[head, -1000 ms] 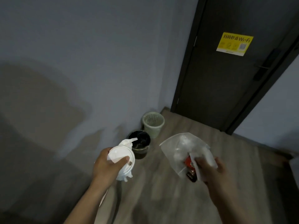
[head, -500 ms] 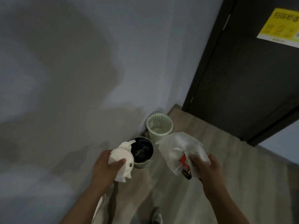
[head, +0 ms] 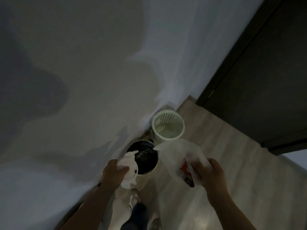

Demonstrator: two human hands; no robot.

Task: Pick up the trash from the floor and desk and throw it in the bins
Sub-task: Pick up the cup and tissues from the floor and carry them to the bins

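A dim corner: grey wall (head: 83, 63), wood floor (head: 232, 166), dark door (head: 265, 80) at right. Two bins stand by the wall, a pale perforated bin (head: 182, 126) and, nearer, a dark bin (head: 153, 169). The left hand (head: 114, 171) grips white crumpled trash (head: 128, 161) over the dark bin's near edge. The right hand (head: 211, 173) clutches a clear plastic bag (head: 176, 151) with something red inside, just beside that bin. A shoe (head: 133, 198) shows below.

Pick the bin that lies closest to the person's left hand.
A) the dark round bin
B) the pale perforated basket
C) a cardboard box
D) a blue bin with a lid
A: the dark round bin sits just beyond the left hand and the white crumpled trash it grips, while the pale perforated basket stands farther off, toward the door.
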